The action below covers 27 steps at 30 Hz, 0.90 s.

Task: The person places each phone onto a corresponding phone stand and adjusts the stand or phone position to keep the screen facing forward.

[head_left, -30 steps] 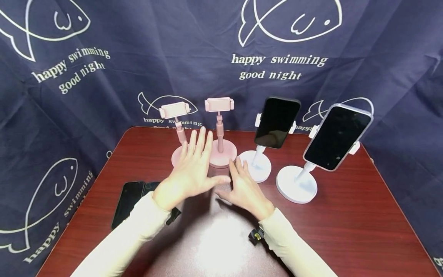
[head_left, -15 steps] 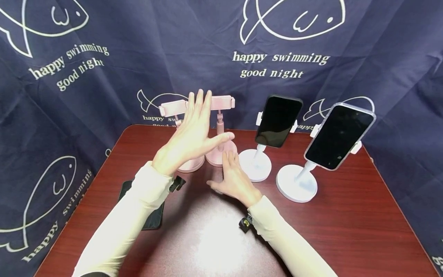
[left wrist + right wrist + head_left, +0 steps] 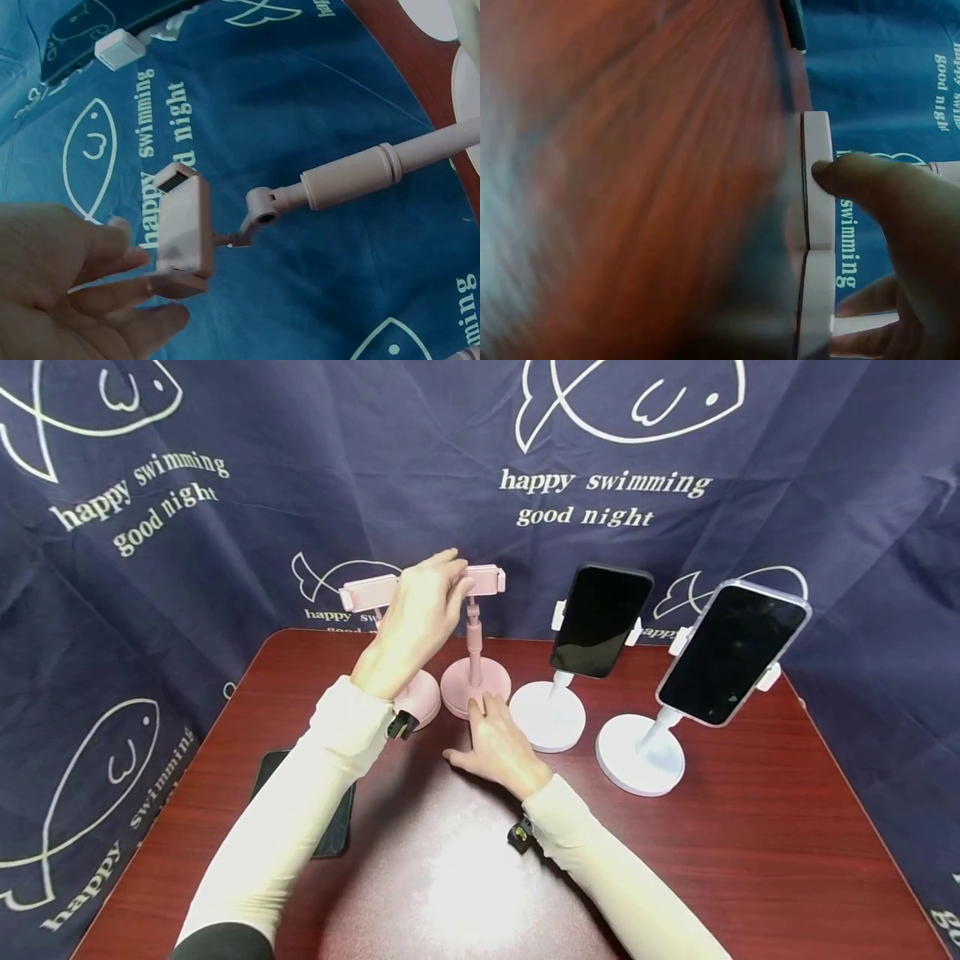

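Note:
My left hand (image 3: 420,610) is at the holder of the right pink phone stand (image 3: 476,639), fingers bent loosely at the holder's left end. In the left wrist view, fingertips of the left hand (image 3: 112,285) overlap the lower end of the pink phone holder (image 3: 184,229); its stem runs off to the right. My right hand (image 3: 498,747) is low at the front of the same stand's round base, fingertips right at its rim, thumb spread left. Behind the left hand, the left pink phone stand (image 3: 371,593) is partly hidden.
On the right are two white phone stands (image 3: 551,717) (image 3: 641,756), holding a black phone (image 3: 602,622) and a clear-cased phone (image 3: 735,653). A dark phone (image 3: 335,827) lies at left, partly under my sleeve. A blue fish-print cloth (image 3: 420,460) hangs behind the table (image 3: 750,843).
My left hand has risen from in front of the pink stands to the right one's holder, its fingers bending. My right hand has shifted left from beside the white base to the pink base.

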Each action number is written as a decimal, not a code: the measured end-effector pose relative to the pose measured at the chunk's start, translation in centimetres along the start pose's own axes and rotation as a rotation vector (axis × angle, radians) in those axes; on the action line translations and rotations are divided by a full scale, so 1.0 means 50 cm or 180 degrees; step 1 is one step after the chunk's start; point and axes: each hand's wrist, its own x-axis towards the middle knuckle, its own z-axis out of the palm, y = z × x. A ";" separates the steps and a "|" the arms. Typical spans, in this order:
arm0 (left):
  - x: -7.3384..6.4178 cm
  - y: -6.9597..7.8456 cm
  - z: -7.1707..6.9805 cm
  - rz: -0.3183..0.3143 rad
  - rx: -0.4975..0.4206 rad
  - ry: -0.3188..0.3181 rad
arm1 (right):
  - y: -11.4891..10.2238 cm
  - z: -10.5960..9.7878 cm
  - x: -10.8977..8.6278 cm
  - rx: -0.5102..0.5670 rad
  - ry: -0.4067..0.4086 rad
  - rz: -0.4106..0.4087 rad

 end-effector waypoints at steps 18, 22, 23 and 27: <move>0.011 -0.014 0.000 0.0001 0.0029 0.0029 | 0.014 -0.044 0.012 -0.0636 0.0002 -0.0563; 0.011 -0.014 -0.001 -0.0028 -0.0073 -0.0192 | 0.009 -0.043 0.003 -0.0695 0.0030 -0.0569; 0.012 -0.014 -0.002 -0.0026 -0.0078 -0.0250 | 0.008 -0.042 0.001 -0.0725 0.0044 -0.0561; 0.014 -0.009 -0.009 -0.0035 -0.0032 -0.0473 | 0.004 -0.039 -0.007 -0.0834 0.0123 -0.0583</move>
